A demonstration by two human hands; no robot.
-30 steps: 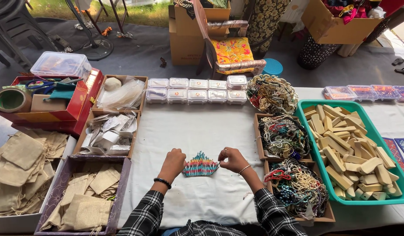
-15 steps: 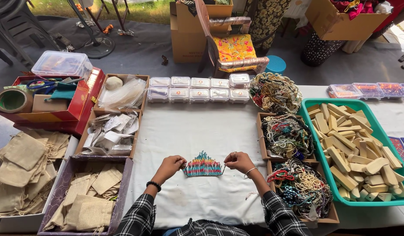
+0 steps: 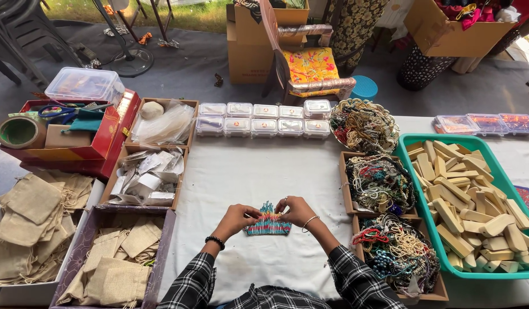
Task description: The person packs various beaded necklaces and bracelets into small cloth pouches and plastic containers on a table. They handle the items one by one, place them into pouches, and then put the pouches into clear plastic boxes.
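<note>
**Beaded piece lying between both hands**

Spreading across the white cloth (image 3: 247,171), near the middle, long axis running left to right: beaded piece (image 3: 268,221). Pinching its left edge: left hand (image 3: 237,219), fingers curled. Gripping its upper right edge, equally close: right hand (image 3: 296,210), fingers bent.

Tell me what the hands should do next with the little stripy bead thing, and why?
Probably smooth it flat on the white cloth. Both the left hand and right hand pinch the top edge of the beaded piece, which lies bunched between them with its strands poking up unevenly. Easing the hands apart would likely straighten the rows.
</note>
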